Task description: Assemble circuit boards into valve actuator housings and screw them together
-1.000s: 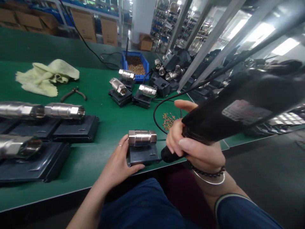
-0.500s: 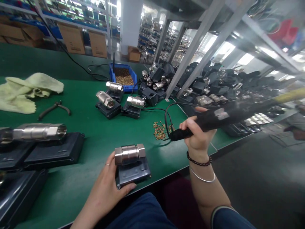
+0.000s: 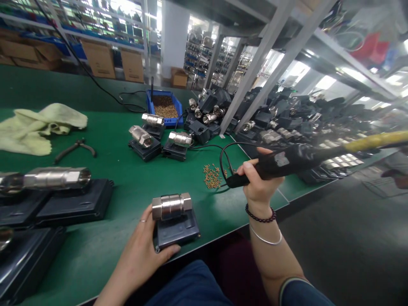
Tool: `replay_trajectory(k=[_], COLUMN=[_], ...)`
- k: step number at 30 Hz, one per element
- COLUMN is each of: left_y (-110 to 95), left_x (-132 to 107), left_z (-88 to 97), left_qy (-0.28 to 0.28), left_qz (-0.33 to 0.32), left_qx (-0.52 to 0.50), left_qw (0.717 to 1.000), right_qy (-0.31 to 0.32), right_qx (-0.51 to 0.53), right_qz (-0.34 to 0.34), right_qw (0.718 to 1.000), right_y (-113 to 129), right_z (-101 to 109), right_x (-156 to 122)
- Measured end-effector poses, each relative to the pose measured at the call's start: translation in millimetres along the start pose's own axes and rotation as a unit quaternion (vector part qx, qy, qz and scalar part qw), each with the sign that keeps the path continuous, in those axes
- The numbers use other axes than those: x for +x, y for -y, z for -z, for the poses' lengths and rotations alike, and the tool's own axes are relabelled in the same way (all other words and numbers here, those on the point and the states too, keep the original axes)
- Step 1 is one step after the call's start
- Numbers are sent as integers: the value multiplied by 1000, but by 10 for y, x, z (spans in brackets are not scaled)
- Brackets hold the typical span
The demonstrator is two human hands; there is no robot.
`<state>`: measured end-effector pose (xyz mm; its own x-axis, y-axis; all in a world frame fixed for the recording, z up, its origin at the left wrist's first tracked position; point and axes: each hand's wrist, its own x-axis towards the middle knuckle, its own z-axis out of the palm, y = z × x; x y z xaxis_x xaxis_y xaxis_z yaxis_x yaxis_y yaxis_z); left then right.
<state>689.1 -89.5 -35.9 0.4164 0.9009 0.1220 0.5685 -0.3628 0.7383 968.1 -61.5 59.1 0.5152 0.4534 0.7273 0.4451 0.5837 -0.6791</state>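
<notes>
A valve unit (image 3: 174,219), a black box with a shiny metal fitting on top, sits at the near edge of the green bench (image 3: 127,187). My left hand (image 3: 145,248) grips its left side and front corner, thumb along the front. My right hand (image 3: 259,182) is closed round a black electric screwdriver (image 3: 280,163), held nearly level above the bench's right edge with its tip pointing left. A small heap of brass screws (image 3: 213,176) lies just left of that tip.
Three more valve units (image 3: 153,138) stand mid-bench before a blue bin of screws (image 3: 164,106). Larger units (image 3: 57,195) line the left. Pliers (image 3: 75,148) and a yellow cloth (image 3: 38,127) lie far left. A metal rack post (image 3: 251,72) and piled units (image 3: 280,123) fill the right.
My right hand has lifted the screwdriver away from the valve unit, up and to the right. My left hand stays on the unit, which has turned slightly.
</notes>
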Motion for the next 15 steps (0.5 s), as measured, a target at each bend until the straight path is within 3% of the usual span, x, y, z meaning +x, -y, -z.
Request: replay_trajectory(k=[5,7,10,12,15], left_y=[-27,-77,-226,-368,-603], left_x=[-21,-84,-220,-295,-324], left_z=[15,11,-12,-31,-58], left_qy=[-35,-98,-245,-308,-275], left_qz=[-17,-12,0,-34,-67], left_qx=[-9,-5,4,-13,-108], left_qw=[999,995,969,951,953], right_qy=[-15,-24,-47,-58,-47], right_qx=[69,96,138,158,169], right_qz=[-7,-20,-36,-35,-34], right_qw=[997,995,989,985,984], right_y=[228,355,585,751,988], right_z=[18,20,18,20,62], right_x=[55,64,56,42,8])
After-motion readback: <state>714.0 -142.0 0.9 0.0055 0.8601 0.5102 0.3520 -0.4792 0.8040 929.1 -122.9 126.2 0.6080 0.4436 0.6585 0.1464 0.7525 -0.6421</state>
